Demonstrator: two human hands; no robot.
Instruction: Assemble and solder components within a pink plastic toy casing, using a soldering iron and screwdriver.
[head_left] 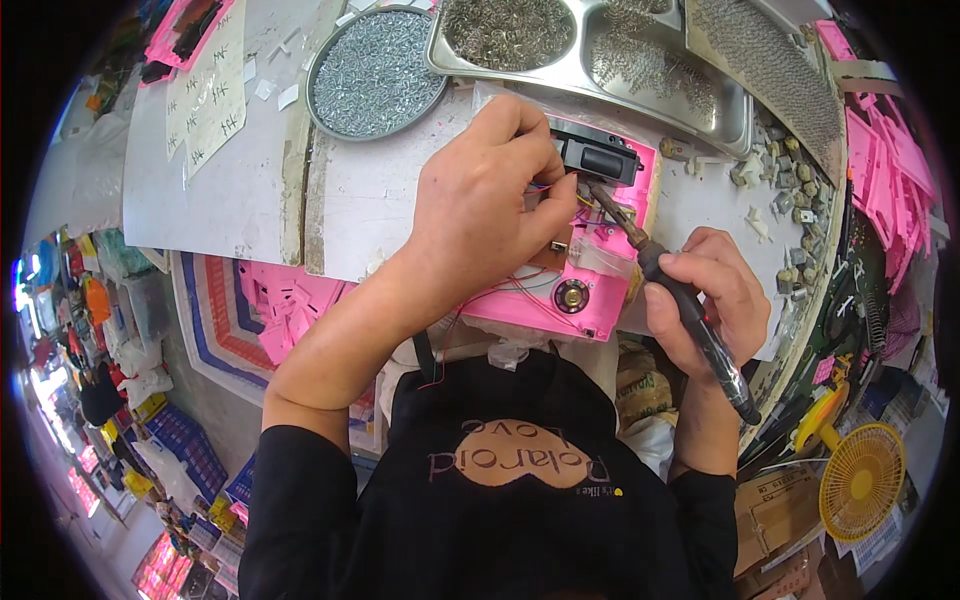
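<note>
The pink plastic casing (530, 308) lies at the person's 1 o'clock, with a black rectangular module (605, 160) at its 12 o'clock. At its 4 o'clock, the right hand (715, 300) grips a black-handled soldering iron (690, 310), tip toward 11 o'clock. At its 10 o'clock, the left hand (490, 190) has thumb and fingertips closed beside thin coloured wires (584, 201); whether it grips one cannot be told.

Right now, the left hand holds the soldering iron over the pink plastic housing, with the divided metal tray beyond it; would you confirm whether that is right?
Not quite: in the head view the right hand, not the left hand, holds the soldering iron over the pink plastic housing, with the divided metal tray beyond it.
</note>
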